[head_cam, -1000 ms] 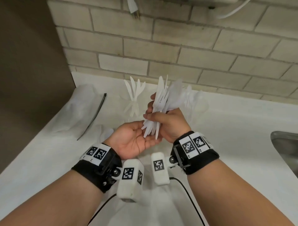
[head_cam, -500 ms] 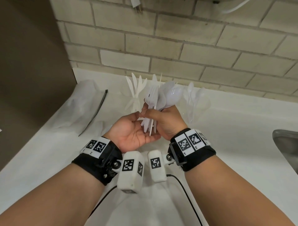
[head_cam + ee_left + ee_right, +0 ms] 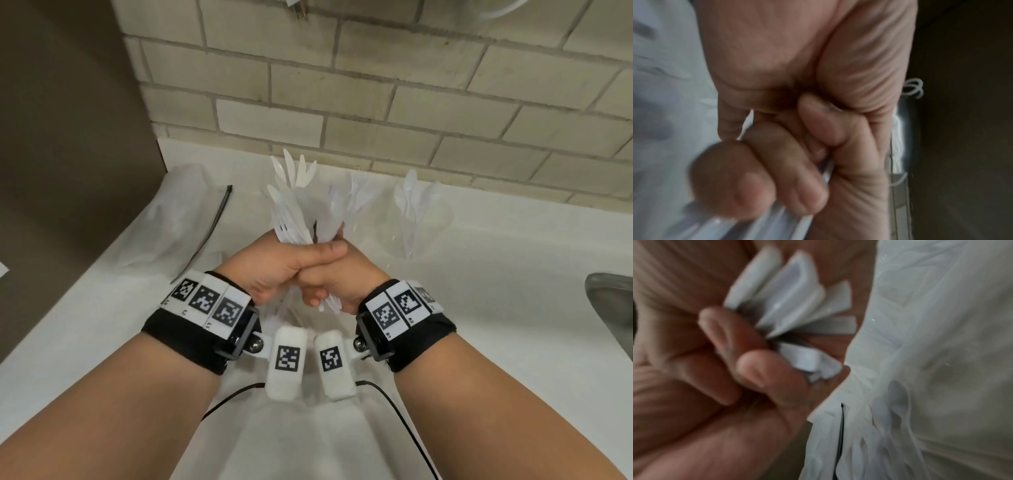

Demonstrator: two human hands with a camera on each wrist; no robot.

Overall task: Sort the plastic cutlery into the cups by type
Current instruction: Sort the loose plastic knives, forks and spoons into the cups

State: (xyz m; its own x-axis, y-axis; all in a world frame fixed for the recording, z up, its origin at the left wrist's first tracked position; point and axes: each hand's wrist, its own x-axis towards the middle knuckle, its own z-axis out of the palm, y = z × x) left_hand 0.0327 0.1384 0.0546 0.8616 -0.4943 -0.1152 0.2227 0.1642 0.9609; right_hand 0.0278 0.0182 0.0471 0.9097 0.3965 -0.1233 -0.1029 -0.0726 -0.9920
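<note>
Where left hand lay open-palmed before, both hands' fingers now clamp cutlery bundle; right hand grips too.

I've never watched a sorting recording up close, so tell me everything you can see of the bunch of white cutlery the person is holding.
The bunch of cutlery is white, glossy plastic, many thin pieces packed together. Both hands grip it: the left hand wraps it with the thumb lying across, and the right hand curls round the lower handles. It stands roughly upright above the white counter, tips fanning toward the wall. Flat handle ends splay out below. Piece types are too blurred to sort.
</note>
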